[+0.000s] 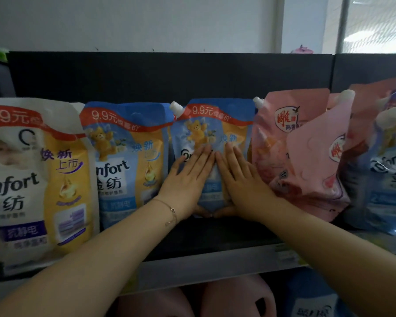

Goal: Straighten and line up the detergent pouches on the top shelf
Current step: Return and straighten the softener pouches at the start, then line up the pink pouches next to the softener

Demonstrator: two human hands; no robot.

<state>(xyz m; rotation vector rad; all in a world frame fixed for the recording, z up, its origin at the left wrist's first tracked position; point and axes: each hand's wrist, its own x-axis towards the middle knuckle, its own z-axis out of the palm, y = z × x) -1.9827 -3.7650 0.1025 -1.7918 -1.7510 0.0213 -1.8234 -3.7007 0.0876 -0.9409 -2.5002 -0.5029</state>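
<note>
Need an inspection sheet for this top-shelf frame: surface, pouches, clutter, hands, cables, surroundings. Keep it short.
Surface: dark top shelf, with a bare strip in front of the pouches.
Job's things: white pouch, left blue pouch and middle blue pouch stand upright, facing forward. The middle one appears to be set further back. The front pink pouch leans tilted in front of the rear pink pouch. The right blue pouch is cut off by the frame edge.
Clutter: nothing seen.
Grippers: left hand and right hand lie side by side, fingers straight, pressing flat on the middle blue pouch.
Cables: nothing seen.
Surroundings: dark back panel, white wall above, pink containers on the level below.
</note>
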